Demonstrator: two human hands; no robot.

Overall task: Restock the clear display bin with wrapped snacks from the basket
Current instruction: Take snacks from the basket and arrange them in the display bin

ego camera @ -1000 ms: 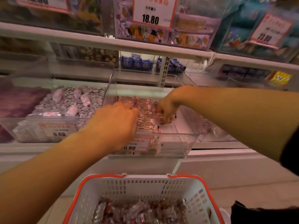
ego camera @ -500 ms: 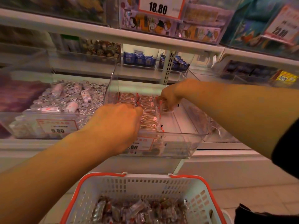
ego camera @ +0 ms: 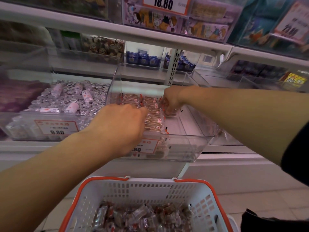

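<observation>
The clear display bin (ego camera: 185, 148) stands on the lower shelf at centre, its right half bare. Rows of wrapped snacks (ego camera: 150, 102) lie along its left half. My left hand (ego camera: 120, 129) hangs over the bin's front left corner, and its fingers curl down onto the near end of the rows, hidden behind the back of the hand. My right hand (ego camera: 171, 97) is deeper in the bin, pinching wrapped snacks at the right edge of the rows. The white basket with an orange rim (ego camera: 103, 180) sits below, holding several more wrapped snacks (ego camera: 142, 216).
A bin of silver-wrapped sweets (ego camera: 71, 101) with a 9.80 label (ego camera: 56, 129) adjoins on the left. Another clear bin (ego camera: 220, 136) adjoins on the right. A white shelf edge (ego camera: 117, 32) overhangs, with blue packets (ego camera: 143, 58) behind. A dark object (ego camera: 267, 221) sits at the bottom right.
My right hand has moved deeper into the bin along the right edge of the rows. My left hand has stayed at the near end of the rows.
</observation>
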